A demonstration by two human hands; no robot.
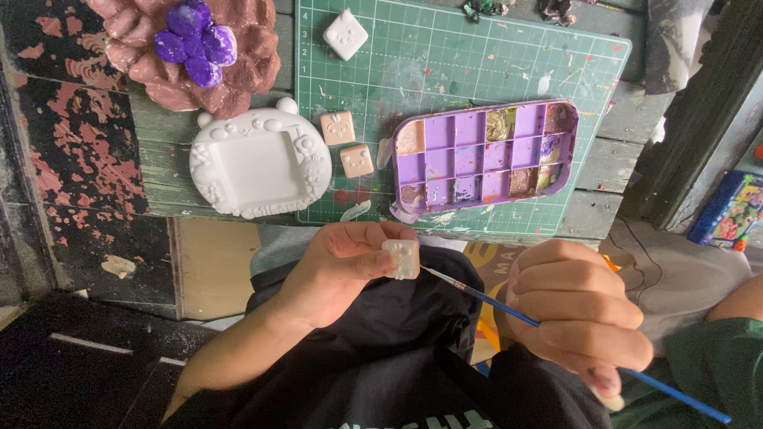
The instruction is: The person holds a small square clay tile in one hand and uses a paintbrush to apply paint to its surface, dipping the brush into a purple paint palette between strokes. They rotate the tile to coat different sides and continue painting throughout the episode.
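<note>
Pinching a small white square plaster piece (pixel 402 258) between thumb and fingertips, the left hand (pixel 342 270) is held above the lap, just below the table edge. The piece is gripped at its sides, with one face turned toward the brush. A thin blue-handled paintbrush (pixel 556 338) is held in the right hand (pixel 576 314), fingers curled tight together around the handle; the brush tip is touching or nearly touching the right edge of the white piece, exact contact cannot be told. A black cloth (pixel 381 349) is spread over the lap under both hands.

On the table, a green cutting mat (pixel 445 63) is laid. A purple paint palette (pixel 485 155) with many compartments, several holding dried paint, is seen on the mat's right part. Two small tan square pieces (pixel 346 143) are set on the mat's left edge, one above the other, near the palette. Another white square piece (pixel 346 34) is placed at the mat's top left. A white plaster frame (pixel 258 163) with a square recess is seen left of the mat, overlapping its edge. Above it, a pink flower-shaped plaster (pixel 238 56) with a purple centre is laid.
</note>
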